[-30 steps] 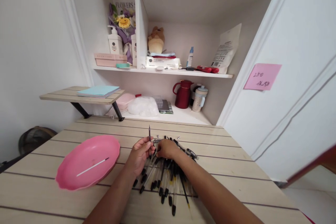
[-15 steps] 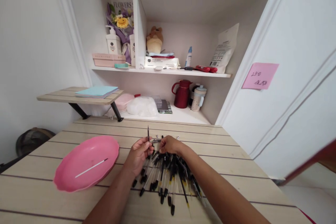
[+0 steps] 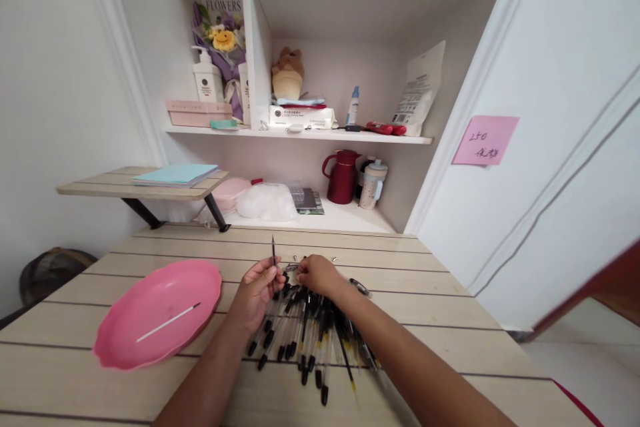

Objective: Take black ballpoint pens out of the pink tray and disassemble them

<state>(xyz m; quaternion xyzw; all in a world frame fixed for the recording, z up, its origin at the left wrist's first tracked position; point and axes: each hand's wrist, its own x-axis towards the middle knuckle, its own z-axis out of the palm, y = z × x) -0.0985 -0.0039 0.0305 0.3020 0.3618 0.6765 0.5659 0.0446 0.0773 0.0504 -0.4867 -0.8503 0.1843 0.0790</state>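
Upright in my left hand is a slim dark pen refill, its point upward, pinched between thumb and fingers. My right hand sits just to the right, fingers closed at the far edge of the pile; whatever they grip is hidden. Beneath and in front of both hands spreads a pile of clear pen barrels, black caps and dark refills, some with yellow ends. To the left, a pink scalloped tray holds one white refill with a dark tip.
Small metallic bits lie beyond the pile on the slatted table. A raised wooden stand carries blue paper at the back left. Behind stand a red jug, a pale tumbler and white shelves.
The view has shifted slightly, so everything sits a little further left. My left hand still holds the refill upright; my right hand stays closed over the pile's far edge.
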